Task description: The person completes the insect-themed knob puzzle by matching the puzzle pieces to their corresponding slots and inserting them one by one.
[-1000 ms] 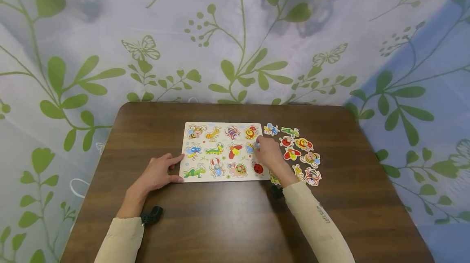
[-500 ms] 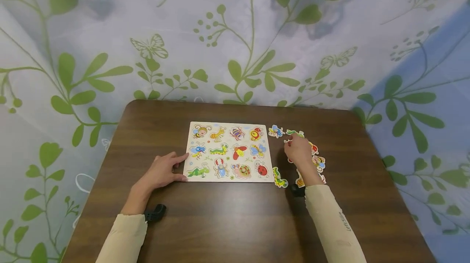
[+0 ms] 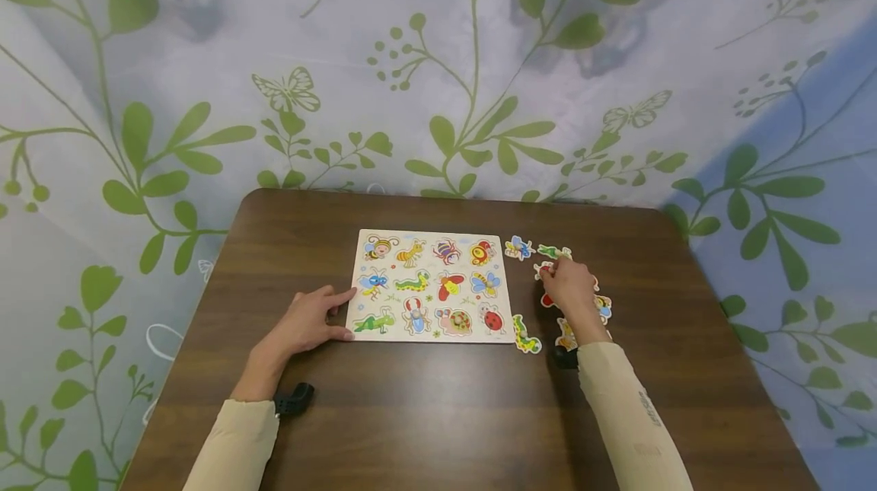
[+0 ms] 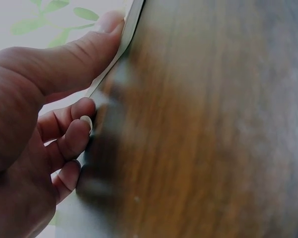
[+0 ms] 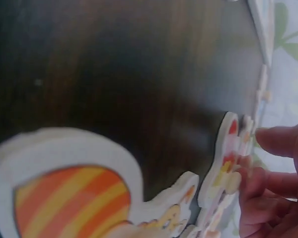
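Observation:
A pale puzzle board [image 3: 393, 307] with rows of cartoon insects lies on the table. My left hand [image 3: 311, 320] lies at its left edge, index fingertip and thumb touching the side and lower corner. In the left wrist view the thumb [image 4: 82, 62] runs along the board's edge while the other fingers bend loosely below. My right hand [image 3: 572, 291] is over the loose insect pieces, its fingertips right at a red ladybug piece [image 3: 538, 269]. In the right wrist view thumb [image 5: 283, 141] and bent fingers are close to upright-looking pieces with knobs; I cannot tell whether they pinch one.
A green caterpillar piece [image 3: 526, 334] lies by the board's lower right corner. A blue insect piece [image 3: 518, 248] and a green grasshopper piece [image 3: 552, 251] lie farther back. An orange-striped piece [image 5: 69, 198] is close to the right wrist camera. A patterned curtain [image 3: 384, 80] hangs behind the table [image 3: 438, 415].
My right hand has left the blue-and-yellow insect on the board and moved right to the loose pieces, staying there since. My left hand keeps its place at the board's edge.

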Tool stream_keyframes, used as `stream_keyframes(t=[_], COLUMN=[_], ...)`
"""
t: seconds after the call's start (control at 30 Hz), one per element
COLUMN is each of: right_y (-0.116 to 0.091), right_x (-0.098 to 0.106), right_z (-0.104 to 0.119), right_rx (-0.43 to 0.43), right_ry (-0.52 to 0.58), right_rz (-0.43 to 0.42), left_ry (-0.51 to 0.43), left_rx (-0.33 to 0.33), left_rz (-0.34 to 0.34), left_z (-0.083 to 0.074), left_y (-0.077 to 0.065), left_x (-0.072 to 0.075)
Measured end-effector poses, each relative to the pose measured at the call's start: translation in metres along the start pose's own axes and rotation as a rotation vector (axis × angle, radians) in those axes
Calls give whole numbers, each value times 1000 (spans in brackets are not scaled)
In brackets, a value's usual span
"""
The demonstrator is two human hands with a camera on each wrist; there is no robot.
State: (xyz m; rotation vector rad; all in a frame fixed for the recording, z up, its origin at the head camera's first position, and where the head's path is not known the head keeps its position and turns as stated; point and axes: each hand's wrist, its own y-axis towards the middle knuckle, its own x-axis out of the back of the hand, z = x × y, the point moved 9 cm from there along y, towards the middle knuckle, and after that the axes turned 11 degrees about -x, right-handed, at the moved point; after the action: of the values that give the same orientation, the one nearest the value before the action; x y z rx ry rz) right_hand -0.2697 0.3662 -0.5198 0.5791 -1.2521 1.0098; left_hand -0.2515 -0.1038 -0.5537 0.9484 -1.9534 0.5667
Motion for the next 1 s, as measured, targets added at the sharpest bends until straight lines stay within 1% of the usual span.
stream_keyframes(t=[0.1, 0.27, 0.4, 0.5, 0.57, 0.83, 0.9, 1.0], right_y=[3, 6, 4, 0, -4, -23, -28, -38], right_x=[-1, -4, -1, 3, 5, 6, 4, -3], right_z=[-1, -8, -6, 0, 5, 23, 29, 39], right_rx=[1, -44, -43, -15, 21, 143, 170, 204], right_ry=[-1, 3, 17, 59, 84, 58, 63, 60], right_rz=[-28, -43, -81, -110, -114, -125, -109, -54], left_ry=[-2, -9, -7, 0, 4, 11, 11, 14], left_rx=[8, 22, 20, 15, 10, -7, -8, -6], left_rz=[0, 8, 4, 3, 1, -16, -17, -14], left_z=[0, 2, 2, 1, 1, 1, 1, 1], left_y=[0, 1, 1, 1, 1, 3, 3, 1], left_x=[-1, -3, -2, -1, -1, -1, -1, -2])
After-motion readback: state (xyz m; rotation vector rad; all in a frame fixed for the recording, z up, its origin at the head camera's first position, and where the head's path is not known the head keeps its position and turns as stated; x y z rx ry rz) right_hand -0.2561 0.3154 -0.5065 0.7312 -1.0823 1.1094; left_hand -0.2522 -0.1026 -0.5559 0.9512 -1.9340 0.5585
